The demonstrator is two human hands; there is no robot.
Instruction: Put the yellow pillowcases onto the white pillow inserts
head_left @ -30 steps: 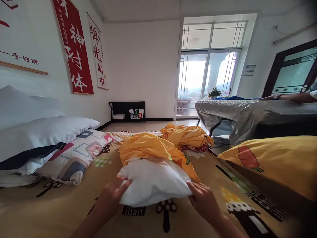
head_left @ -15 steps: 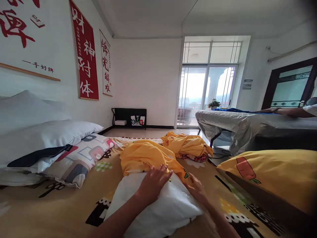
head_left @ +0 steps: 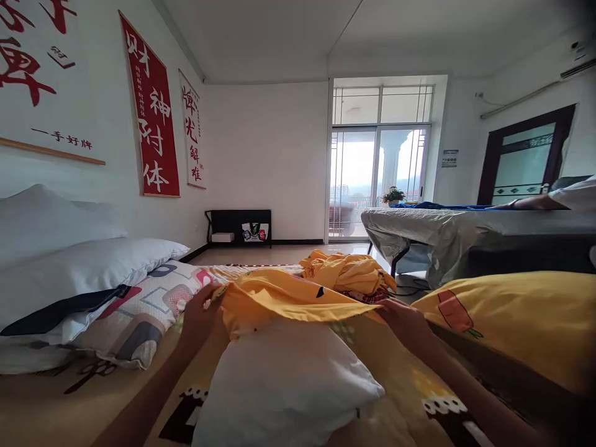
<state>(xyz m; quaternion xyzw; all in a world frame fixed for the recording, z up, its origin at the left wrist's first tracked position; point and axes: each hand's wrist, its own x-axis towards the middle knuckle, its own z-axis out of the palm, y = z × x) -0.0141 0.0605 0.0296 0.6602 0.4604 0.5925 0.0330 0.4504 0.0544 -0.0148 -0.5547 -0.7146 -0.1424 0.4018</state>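
A yellow pillowcase (head_left: 274, 292) is stretched sideways, its near edge lifted between my two hands. My left hand (head_left: 205, 307) is closed on its left corner. Out at the right, my right hand (head_left: 403, 316) grips the other end of that edge. Beneath and nearer to me lies a white pillow (head_left: 288, 379), its far end partly covered by the yellow cloth. Both rest on a brown printed bedsheet (head_left: 149, 397).
White pillows (head_left: 93, 267) and a patterned pillow (head_left: 153, 304) are stacked at left. Bunched yellow cloth (head_left: 347, 273) lies beyond; a yellow pillow (head_left: 521, 323) is at right. Another person's arm (head_left: 535, 202) rests on a covered table (head_left: 414, 226).
My hands have moved apart from the middle of the pillow to either side. The pillowcase's edge has been raised and pulled wide, and more of the white pillow shows.
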